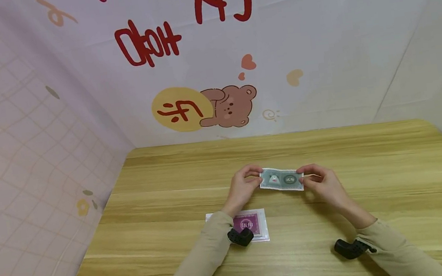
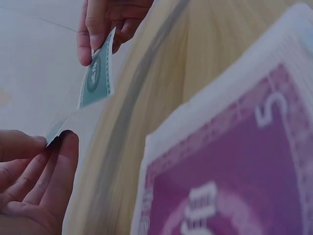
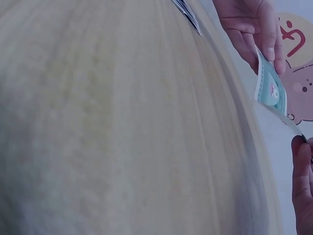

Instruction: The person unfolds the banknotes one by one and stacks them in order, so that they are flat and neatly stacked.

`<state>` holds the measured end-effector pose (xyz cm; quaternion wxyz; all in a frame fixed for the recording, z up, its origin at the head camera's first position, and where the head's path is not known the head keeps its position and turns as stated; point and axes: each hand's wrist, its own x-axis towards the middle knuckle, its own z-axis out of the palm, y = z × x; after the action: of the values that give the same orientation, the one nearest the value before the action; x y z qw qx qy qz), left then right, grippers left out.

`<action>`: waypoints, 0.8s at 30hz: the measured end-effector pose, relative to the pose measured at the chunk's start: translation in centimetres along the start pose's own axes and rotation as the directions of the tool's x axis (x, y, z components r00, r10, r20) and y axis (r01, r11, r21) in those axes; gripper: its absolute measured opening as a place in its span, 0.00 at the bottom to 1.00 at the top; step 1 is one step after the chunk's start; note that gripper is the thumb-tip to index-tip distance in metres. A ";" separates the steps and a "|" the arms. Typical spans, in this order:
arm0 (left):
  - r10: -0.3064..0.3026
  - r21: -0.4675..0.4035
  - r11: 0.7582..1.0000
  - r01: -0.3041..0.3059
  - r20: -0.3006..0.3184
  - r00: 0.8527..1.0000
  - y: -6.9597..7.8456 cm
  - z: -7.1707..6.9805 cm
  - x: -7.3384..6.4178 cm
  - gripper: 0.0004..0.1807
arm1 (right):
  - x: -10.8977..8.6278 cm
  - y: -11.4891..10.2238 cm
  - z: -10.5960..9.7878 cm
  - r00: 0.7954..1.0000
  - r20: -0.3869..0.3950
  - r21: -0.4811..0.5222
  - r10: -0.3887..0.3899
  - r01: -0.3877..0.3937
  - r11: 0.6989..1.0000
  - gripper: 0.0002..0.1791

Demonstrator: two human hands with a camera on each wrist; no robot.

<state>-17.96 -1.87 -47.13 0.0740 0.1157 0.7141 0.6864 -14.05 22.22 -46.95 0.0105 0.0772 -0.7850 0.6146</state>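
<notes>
A green paper banknote [image 1: 281,179] with a center crease and a small white cartoon figure is stretched between both hands above the table. My left hand [image 1: 244,189] pinches its left end between thumb and fingers. At the opposite end, my right hand [image 1: 326,185] pinches the short edge the same way. From the left wrist, the green note [image 2: 98,81] appears bent along its crease. Below my left forearm lies a purple note [image 1: 252,223] on a white-edged stack, partly hidden by the sleeve; it looms large in the left wrist view, where a "5" shows.
The wood-grain table [image 1: 148,188] runs back to a pale wall cloth [image 1: 315,29] with red characters and a cartoon bear. Black wrist mounts [image 1: 241,236] sit on both sleeves, the left one over the purple note. A grid-patterned cloth [image 1: 7,150] hangs at the left.
</notes>
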 end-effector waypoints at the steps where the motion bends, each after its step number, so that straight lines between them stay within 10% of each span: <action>1: 0.001 0.000 1.000 -0.001 0.005 1.000 0.0 -0.2 -0.1 0.14 | 0.0 0.0 0.0 1.000 -0.003 -0.004 -0.002 0.002 1.000 0.14; 24: -0.009 0.109 0.994 0.007 0.023 1.000 -0.4 -4.5 -1.9 0.13 | 0.3 -0.4 2.2 0.997 0.058 -0.011 -0.060 0.060 0.998 0.12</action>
<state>-17.38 -6.70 -47.45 0.0789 0.1250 0.7501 0.6446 -14.10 20.00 -47.08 0.0068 0.1185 -0.7861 0.6066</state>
